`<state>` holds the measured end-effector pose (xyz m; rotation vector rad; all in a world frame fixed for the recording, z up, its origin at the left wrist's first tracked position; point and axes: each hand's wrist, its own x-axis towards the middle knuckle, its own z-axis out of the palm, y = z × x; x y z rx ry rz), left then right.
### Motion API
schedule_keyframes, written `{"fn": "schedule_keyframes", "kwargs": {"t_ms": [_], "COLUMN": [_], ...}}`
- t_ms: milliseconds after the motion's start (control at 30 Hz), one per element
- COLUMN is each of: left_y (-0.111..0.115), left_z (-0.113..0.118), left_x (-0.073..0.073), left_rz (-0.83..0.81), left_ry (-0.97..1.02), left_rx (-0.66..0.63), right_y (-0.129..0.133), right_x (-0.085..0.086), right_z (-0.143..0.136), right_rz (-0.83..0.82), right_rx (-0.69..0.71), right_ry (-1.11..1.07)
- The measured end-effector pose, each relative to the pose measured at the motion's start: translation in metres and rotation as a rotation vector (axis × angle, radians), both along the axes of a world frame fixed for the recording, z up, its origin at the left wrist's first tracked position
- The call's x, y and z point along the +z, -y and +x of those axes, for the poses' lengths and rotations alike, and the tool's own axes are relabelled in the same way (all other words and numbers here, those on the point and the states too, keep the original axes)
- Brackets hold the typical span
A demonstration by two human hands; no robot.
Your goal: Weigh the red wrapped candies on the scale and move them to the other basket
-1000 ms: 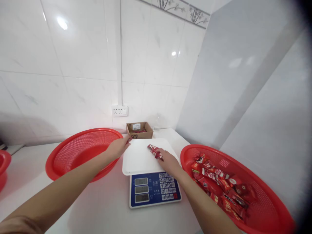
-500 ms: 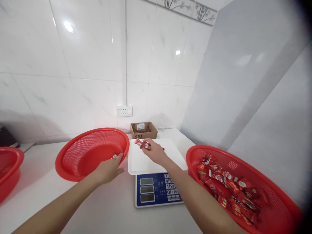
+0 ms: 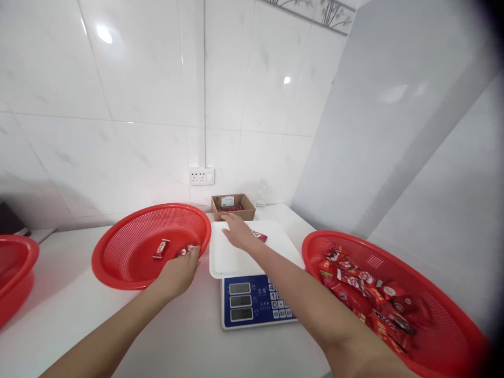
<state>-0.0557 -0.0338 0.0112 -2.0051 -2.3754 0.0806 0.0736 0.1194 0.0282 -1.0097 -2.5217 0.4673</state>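
Observation:
My left hand (image 3: 181, 274) reaches over the near right rim of a red plastic basket (image 3: 108, 262), its fingers closed on small red-and-white wrapped candies (image 3: 187, 250), partly hidden by the fingers. Another wrapped candy (image 3: 161, 249) lies alone on that basket's floor. Over the white tray (image 3: 226, 262) of a blue digital scale (image 3: 255, 302) is my right hand (image 3: 238, 232), fingers apart, with nothing visible in it. Just beyond its wrist, a red wrapped candy (image 3: 260, 236) rests on the tray. My right forearm covers part of the scale's keypad.
To the right, a large red basket (image 3: 437, 278) holds many red-wrapped candies (image 3: 366, 294). A small cardboard box (image 3: 238, 214) with red packets stands behind the scale. Another red basket (image 3: 19, 278) sits at the left edge. A wall socket (image 3: 201, 176) is above the table.
The wrapped candy has left my right hand, whose fingers have spread. A candy now lies on the left basket's floor. My left hand stays at the rim, with more candy showing at its fingers.

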Motion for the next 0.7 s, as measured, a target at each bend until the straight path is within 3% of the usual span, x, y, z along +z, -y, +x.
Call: {"fn": "schedule_keyframes", "kwargs": {"t_ms": [133, 267, 367, 500, 600, 700], "left_y": [-0.001, -0.003, -0.004, -0.005, -0.004, -0.004], "left_z": [0.002, 0.007, 0.008, 0.006, 0.005, 0.005], "left_x": [0.001, 0.001, 0.000, -0.002, -0.002, -0.002], "left_rz": [-0.042, -0.051, -0.043, -0.037, -0.025, -0.015], "left_ry": [-0.002, -0.006, -0.012, -0.013, -0.021, -0.032], "left_rx": [-0.001, 0.010, 0.012, 0.012, 0.018, 0.036], "right_y": [-0.024, -0.028, -0.022, -0.005, 0.010, 0.019], "right_x": [-0.012, -0.022, -0.019, 0.002, 0.021, 0.032], "right_z": [0.048, 0.067, 0.058, 0.023, -0.001, -0.004], "right_rz": [-0.062, -0.103, -0.140, -0.253, -0.462, -0.643], "right_rx": [-0.168, -0.212, -0.198, -0.044, 0.151, 0.247], "right_ry": [0.186, 0.224, 0.150, -0.036, -0.320, -0.543]}}
